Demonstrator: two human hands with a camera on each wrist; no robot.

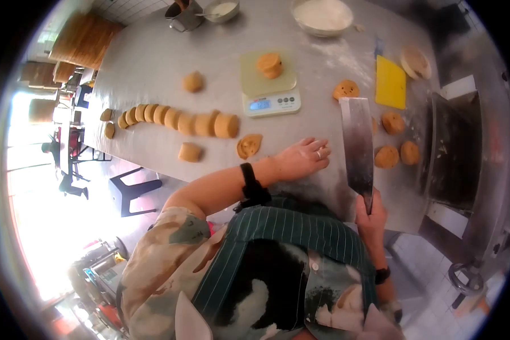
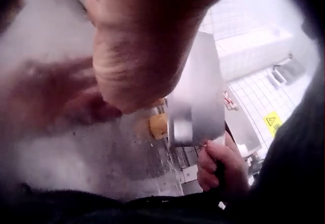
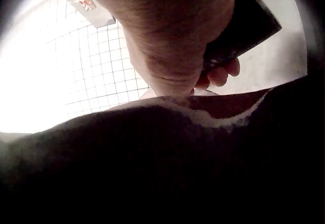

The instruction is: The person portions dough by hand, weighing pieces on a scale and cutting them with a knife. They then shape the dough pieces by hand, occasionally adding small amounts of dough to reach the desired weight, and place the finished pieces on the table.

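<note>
My right hand (image 1: 372, 218) grips the handle of a broad metal cleaver (image 1: 358, 144), its blade raised and pointing away from me. The left hand (image 1: 304, 159), wearing a ring, is held over the table with nothing seen in it, fingers extended. Near it lies a flattened dough piece (image 1: 249, 145) with a hollow. Beyond, a dough lump (image 1: 270, 65) sits on a lit digital scale (image 1: 272, 104). A curved row of cut dough pieces (image 1: 171, 118) runs leftward. In the left wrist view the cleaver (image 2: 195, 97) shows beside the right hand (image 2: 223, 165).
Several dough balls (image 1: 386, 157) lie right of the cleaver, near a yellow scraper (image 1: 390, 82). Single dough pieces (image 1: 193, 81) flank the row. A bowl of flour (image 1: 323, 16), a smaller bowl (image 1: 221, 10) and a metal pitcher (image 1: 183, 17) stand at the far edge.
</note>
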